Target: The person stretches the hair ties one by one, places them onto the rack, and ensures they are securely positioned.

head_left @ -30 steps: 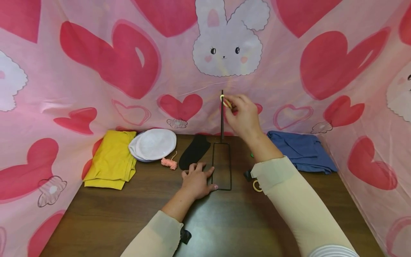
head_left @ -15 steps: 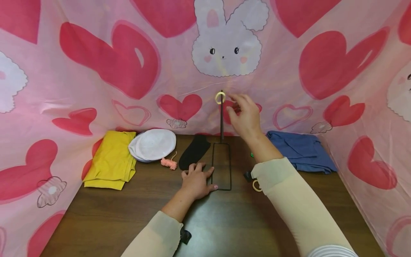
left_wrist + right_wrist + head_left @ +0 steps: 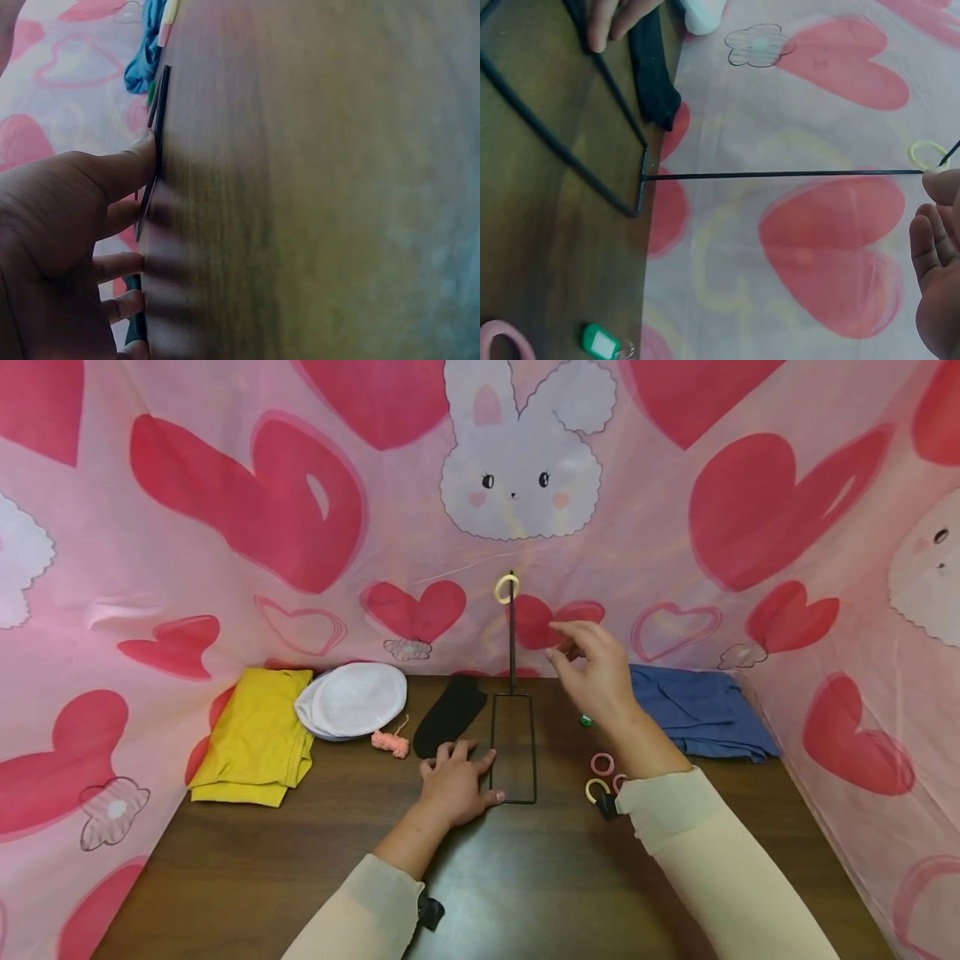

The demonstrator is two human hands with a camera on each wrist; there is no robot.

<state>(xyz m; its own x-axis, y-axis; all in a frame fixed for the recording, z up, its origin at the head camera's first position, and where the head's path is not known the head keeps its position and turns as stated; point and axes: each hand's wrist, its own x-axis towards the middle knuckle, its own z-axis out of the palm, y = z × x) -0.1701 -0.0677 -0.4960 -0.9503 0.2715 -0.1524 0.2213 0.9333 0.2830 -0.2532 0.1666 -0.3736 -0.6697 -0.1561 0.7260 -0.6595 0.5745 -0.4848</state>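
Your right hand [image 3: 596, 672] hovers loosely spread, holding nothing, beside the stand [image 3: 513, 727]; yellow ring [image 3: 506, 588] hangs atop. Your left hand [image 3: 453, 781] presses flat on its base.

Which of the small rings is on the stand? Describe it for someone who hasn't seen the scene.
Start at the dark wire stand in the middle of the brown table. Follow its thin upright rod to the top: a yellow ring hangs there. The other rings lie flat on the table by the right hand.
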